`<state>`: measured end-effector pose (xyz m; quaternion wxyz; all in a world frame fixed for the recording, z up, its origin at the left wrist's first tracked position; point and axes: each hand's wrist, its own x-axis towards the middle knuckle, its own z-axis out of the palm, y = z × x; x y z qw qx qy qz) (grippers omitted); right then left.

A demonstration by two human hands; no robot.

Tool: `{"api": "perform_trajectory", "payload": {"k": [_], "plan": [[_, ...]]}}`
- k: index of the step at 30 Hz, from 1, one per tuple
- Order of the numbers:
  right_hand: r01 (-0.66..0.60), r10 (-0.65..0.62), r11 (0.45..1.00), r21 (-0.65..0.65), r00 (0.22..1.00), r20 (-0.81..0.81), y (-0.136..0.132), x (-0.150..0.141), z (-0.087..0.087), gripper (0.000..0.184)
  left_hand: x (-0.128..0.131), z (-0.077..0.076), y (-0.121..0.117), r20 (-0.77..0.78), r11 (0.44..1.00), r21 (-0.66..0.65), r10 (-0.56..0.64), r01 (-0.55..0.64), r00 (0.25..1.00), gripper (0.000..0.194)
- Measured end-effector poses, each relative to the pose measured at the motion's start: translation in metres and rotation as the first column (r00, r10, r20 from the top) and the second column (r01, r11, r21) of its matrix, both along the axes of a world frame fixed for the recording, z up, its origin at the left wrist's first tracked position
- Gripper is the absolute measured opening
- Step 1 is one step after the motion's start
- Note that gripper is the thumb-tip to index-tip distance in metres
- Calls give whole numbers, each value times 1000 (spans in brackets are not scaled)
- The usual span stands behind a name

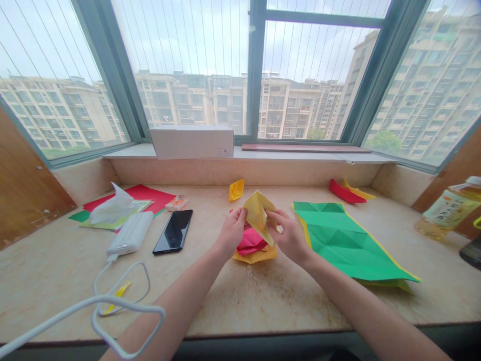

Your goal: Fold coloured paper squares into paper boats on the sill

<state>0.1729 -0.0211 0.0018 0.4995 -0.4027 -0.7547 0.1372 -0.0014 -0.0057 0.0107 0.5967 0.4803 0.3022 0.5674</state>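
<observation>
Between my two hands, just above the counter, is a folded piece of yellow paper, its layers parted on the right side. My left hand pinches its left corner. On the opposite edge, the fingers of my right hand grip the paper, some of them tucked behind it. Beneath lie crumpled red paper and a folded orange-yellow paper, partly covered by the held piece. A small yellow folded paper shape stands behind my left hand.
Creased green paper with yellow edges lies right. Red and yellow paper boats sit behind it. Leftward are a phone, a white power bank with a looping cable, and red sheets. A bottle stands far right.
</observation>
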Motion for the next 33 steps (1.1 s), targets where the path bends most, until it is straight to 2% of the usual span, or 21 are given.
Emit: {"api": "perform_trajectory", "payload": {"k": [5, 9, 12, 16, 19, 24, 29, 33], "plan": [[-55, 55, 998, 16, 998, 16, -1, -3, -4, 44, 0, -1, 1, -86, 996, 80, 49, -43, 995, 38], [-15, 14, 999, 39, 999, 36, -3, -3, -5, 43, 1, -1, 2, -234, 984, 152, 127, -93, 964, 32], [14, -17, 998, 62, 999, 45, -5, -3, -4, 42, 1, -2, 3, -287, 978, 191, 138, -85, 948, 26], [123, -127, 989, 81, 991, 39, -6, -1, -2, 38, 1, -5, 5, -249, 989, 138, 93, -60, 964, 22], [175, -175, 984, 42, 984, -18, -4, 1, -1, 32, 1, -7, 6, -220, 994, 71, 99, -85, 970, 18], [101, -107, 992, -71, 990, -91, 0, 4, -2, 28, 3, -3, 1, -245, 992, 72, 117, -102, 962, 32], [87, -86, 996, 25, 995, -40, -1, 2, -1, 22, 4, 9, -12, -280, 1000, -7, 3, -5, 960, 48], [68, -66, 997, 48, 997, -50, -3, 1, 1, 24, 1, 15, -16, -272, 999, -41, -34, 23, 962, 47]]}}
